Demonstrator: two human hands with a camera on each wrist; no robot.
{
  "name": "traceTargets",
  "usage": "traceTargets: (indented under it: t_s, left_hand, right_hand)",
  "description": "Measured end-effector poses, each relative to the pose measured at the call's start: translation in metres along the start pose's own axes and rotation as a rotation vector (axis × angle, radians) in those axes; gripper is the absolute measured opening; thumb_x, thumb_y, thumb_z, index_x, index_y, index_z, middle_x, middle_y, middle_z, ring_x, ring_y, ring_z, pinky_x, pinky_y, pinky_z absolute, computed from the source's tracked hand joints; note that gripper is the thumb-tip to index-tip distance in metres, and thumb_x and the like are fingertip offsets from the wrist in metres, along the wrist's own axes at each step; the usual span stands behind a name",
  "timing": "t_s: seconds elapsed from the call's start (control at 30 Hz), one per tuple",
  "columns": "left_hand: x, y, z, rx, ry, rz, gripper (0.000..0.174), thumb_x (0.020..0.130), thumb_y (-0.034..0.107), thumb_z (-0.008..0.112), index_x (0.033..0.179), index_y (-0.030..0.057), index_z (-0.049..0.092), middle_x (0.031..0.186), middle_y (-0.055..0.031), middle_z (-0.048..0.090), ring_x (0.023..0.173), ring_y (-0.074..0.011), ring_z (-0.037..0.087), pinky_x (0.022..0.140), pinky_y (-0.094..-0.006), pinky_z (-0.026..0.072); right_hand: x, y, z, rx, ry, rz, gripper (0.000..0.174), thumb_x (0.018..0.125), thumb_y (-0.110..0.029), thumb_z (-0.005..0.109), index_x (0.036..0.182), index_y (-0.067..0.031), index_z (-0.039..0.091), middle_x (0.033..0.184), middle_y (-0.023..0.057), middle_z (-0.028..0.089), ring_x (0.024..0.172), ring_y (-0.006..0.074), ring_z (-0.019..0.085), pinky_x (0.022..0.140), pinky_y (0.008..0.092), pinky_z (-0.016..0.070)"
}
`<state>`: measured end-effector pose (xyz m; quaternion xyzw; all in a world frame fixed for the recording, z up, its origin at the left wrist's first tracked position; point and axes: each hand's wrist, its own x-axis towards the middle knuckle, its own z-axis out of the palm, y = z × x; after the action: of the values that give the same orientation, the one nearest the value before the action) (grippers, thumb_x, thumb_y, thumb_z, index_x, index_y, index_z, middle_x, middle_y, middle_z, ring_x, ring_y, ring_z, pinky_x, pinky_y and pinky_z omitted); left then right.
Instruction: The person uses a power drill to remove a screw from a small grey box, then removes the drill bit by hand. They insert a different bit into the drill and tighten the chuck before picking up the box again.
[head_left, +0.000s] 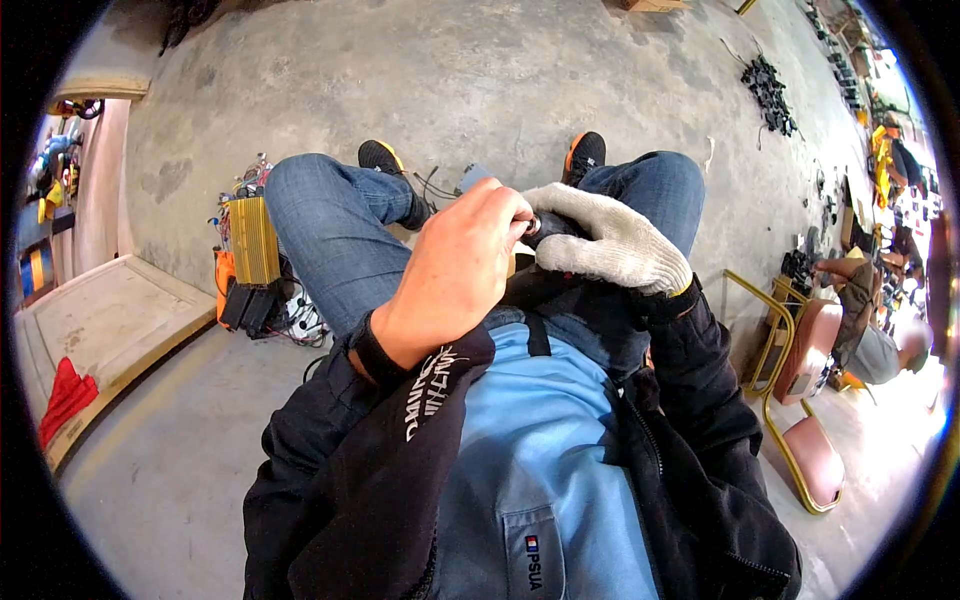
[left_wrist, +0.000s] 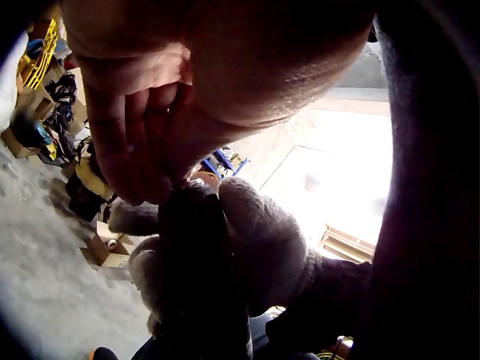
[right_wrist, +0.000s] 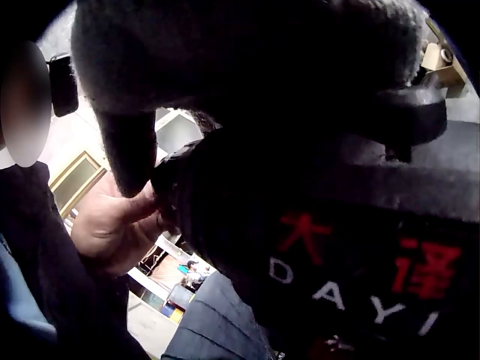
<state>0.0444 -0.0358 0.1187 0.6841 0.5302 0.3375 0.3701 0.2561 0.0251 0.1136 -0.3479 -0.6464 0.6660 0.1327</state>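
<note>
Between the two hands, over the lap, is a dark power tool with a small metallic bit at its nose. My right hand, in a pale knit glove, grips its body from the right. The right wrist view shows red characters and white "DAYI" lettering on the black power tool, with a ribbed nose. My bare left hand pinches the tool's nose end with thumb and fingertips. In the left wrist view, the left fingers meet at the tip of the dark tool body, beside the gloved fingers.
By the left leg stand a yellow finned box and tangled wires. A wooden board with a red cloth is at left. Pink chairs with gold frames stand at right, near another person. Black parts lie ahead.
</note>
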Motion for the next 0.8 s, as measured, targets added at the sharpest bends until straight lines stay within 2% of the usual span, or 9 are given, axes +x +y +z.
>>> traceTargets:
  t_s: [0.03,0.13,0.33,0.4,0.47,0.53,0.6,0.63,0.8]
  left_hand:
    - [0.0,0.0,0.0,-0.01,0.005,0.0,0.009,0.091,-0.001,0.065,0.1,-0.0008,0.062,0.093,-0.0159,0.062,0.084,-0.0338,0.066,0.075,-0.0393,0.052]
    - [-0.001,0.0,0.002,-0.014,0.017,0.008,0.009,0.091,-0.001,0.065,0.1,-0.0005,0.062,0.093,-0.0159,0.062,0.083,-0.0334,0.066,0.074,-0.0389,0.0521]
    - [-0.002,-0.004,0.01,-0.035,0.082,0.069,0.011,0.09,-0.001,0.067,0.1,0.0009,0.062,0.093,-0.0154,0.062,0.082,-0.0348,0.065,0.073,-0.0401,0.0516]
    - [-0.003,-0.006,0.011,-0.031,0.102,0.125,0.01,0.09,-0.001,0.067,0.098,0.0013,0.061,0.092,-0.0159,0.06,0.082,-0.0372,0.063,0.071,-0.0431,0.0503]
    - [-0.002,-0.008,0.012,-0.063,0.124,0.147,0.011,0.091,-0.001,0.067,0.098,0.0007,0.059,0.092,-0.0165,0.06,0.083,-0.0377,0.063,0.071,-0.0437,0.0499]
    - [-0.003,-0.009,0.014,-0.062,0.133,0.131,0.011,0.091,-0.002,0.067,0.098,0.0006,0.059,0.092,-0.0167,0.06,0.083,-0.038,0.063,0.071,-0.0438,0.0497]
    - [-0.003,-0.009,0.014,-0.07,0.139,0.124,0.011,0.091,-0.002,0.066,0.098,0.0006,0.058,0.092,-0.0169,0.059,0.083,-0.0382,0.062,0.071,-0.0439,0.0496]
    - [-0.003,-0.009,0.014,-0.073,0.139,0.12,0.011,0.091,-0.002,0.066,0.098,0.0007,0.058,0.092,-0.0169,0.059,0.083,-0.0384,0.062,0.071,-0.0437,0.0495]
    - [-0.003,-0.01,0.012,-0.116,0.119,0.068,0.011,0.09,-0.002,0.066,0.098,0.0009,0.059,0.093,-0.0166,0.06,0.083,-0.038,0.063,0.072,-0.0429,0.0498]
  right_hand:
    - [-0.002,-0.005,-0.003,0.075,-0.064,0.148,0.047,0.093,-0.022,0.071,0.134,-0.0039,0.06,0.102,0.0089,0.068,0.093,0.016,0.064,0.085,0.0318,0.0517]
    - [-0.002,-0.009,-0.005,0.022,-0.084,0.237,0.045,0.092,-0.024,0.071,0.131,-0.0034,0.062,0.102,0.0086,0.068,0.093,0.0158,0.063,0.085,0.0315,0.0513]
    - [0.0,-0.005,-0.001,-0.237,0.017,0.061,0.043,0.086,-0.022,0.079,0.12,-0.0031,0.061,0.097,0.0078,0.064,0.093,0.015,0.061,0.084,0.0312,0.0502]
    - [-0.002,-0.003,0.0,-0.219,0.019,0.09,0.048,0.083,-0.019,0.081,0.123,-0.0028,0.059,0.104,0.0078,0.064,0.098,0.0155,0.061,0.089,0.0319,0.0496]
    - [0.0,-0.006,0.005,-0.062,0.043,0.051,0.05,0.085,-0.017,0.079,0.127,-0.0017,0.059,0.108,0.0071,0.065,0.102,0.0151,0.061,0.092,0.0314,0.0489]
    - [0.002,-0.014,0.001,-0.042,0.004,0.084,0.05,0.088,-0.017,0.074,0.132,-0.0004,0.058,0.111,0.007,0.065,0.104,0.0146,0.061,0.094,0.0311,0.0484]
    - [0.001,-0.02,-0.003,0.049,-0.084,0.303,0.048,0.091,-0.019,0.07,0.133,0.0009,0.058,0.112,0.0068,0.066,0.104,0.0142,0.06,0.093,0.0309,0.0485]
    - [0.001,-0.015,-0.005,0.039,-0.104,0.247,0.048,0.093,-0.021,0.07,0.134,0.0013,0.059,0.113,0.0071,0.066,0.104,0.0139,0.06,0.093,0.0305,0.0485]
    - [0.001,-0.017,-0.002,0.046,-0.072,0.303,0.047,0.091,-0.02,0.073,0.13,0.0008,0.06,0.11,0.0064,0.065,0.104,0.0141,0.06,0.093,0.0304,0.0484]
